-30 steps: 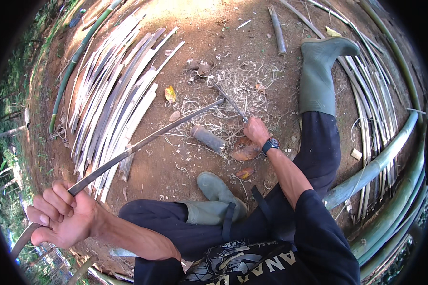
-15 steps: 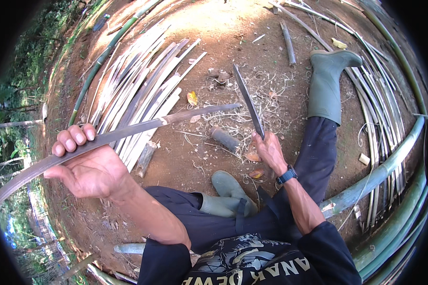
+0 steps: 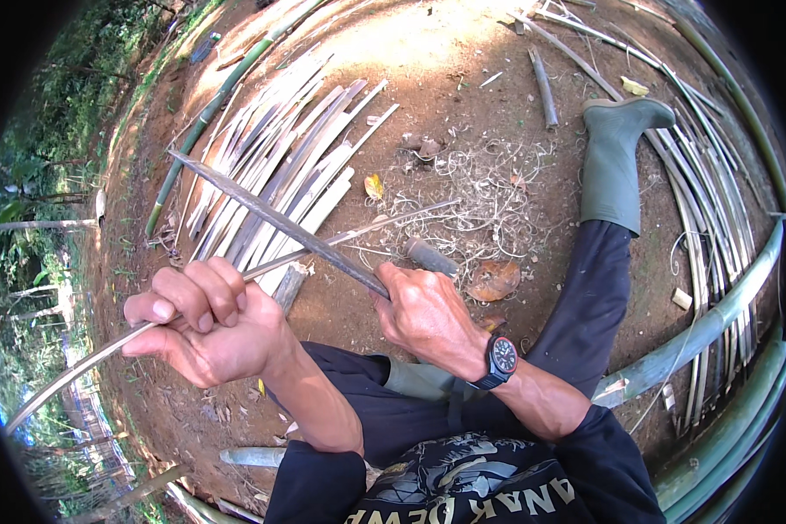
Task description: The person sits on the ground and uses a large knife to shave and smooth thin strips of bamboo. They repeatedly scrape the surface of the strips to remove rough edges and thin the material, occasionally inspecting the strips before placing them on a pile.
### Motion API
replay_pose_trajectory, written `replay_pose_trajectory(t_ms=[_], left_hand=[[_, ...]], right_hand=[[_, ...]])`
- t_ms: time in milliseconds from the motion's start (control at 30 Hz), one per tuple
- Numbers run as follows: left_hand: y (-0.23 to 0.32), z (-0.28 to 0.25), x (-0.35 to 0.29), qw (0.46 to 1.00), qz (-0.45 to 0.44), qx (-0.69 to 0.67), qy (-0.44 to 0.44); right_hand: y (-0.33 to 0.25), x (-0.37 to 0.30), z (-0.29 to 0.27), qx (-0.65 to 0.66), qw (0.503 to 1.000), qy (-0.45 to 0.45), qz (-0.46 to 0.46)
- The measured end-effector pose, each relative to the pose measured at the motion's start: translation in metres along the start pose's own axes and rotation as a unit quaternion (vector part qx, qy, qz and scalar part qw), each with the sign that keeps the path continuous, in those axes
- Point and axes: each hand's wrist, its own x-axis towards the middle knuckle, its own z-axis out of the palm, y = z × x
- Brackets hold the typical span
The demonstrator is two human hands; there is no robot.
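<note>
My left hand (image 3: 214, 319) is closed round a long, thin bamboo strip (image 3: 77, 370), turned with its narrow edge toward me. One end of the strip runs off to the lower left, the other reaches over the ground at the middle. In my right hand (image 3: 428, 314) is a long, dark-bladed knife (image 3: 271, 212), its handle hidden by the fingers. The blade points to the upper left and crosses over the strip just beyond my left hand. Whether blade and strip touch, I cannot tell.
Split bamboo strips (image 3: 297, 162) lie in a pile at left, with more strips (image 3: 716, 236) at right. Thick green bamboo poles (image 3: 699, 336) lie to my right. Curly shavings (image 3: 489, 192) and a short bamboo piece (image 3: 430, 257) are on the ground before me. My boot (image 3: 611, 166) stretches out at right.
My right hand has moved left, swinging the knife from pointing up to pointing upper left, across the strip. My left hand has closed its fingers and turned the strip edge-on.
</note>
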Motion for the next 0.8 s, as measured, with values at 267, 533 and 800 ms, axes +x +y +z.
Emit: replay_pose_trajectory(t_ms=[267, 533, 800], left_hand=[[0.0, -0.02, 0.002, 1.0, -0.017, -0.003, -0.004], [0.003, -0.028, 0.004, 0.999, -0.041, -0.014, -0.006], [0.0, -0.036, 0.011, 0.999, -0.045, -0.015, 0.022]], right_hand=[[0.035, -0.005, 0.012, 0.037, 0.998, -0.004, 0.046], [0.076, -0.003, 0.015, -0.004, 0.999, 0.009, 0.046], [0.105, 0.001, 0.018, 0.011, 0.985, -0.03, 0.168]])
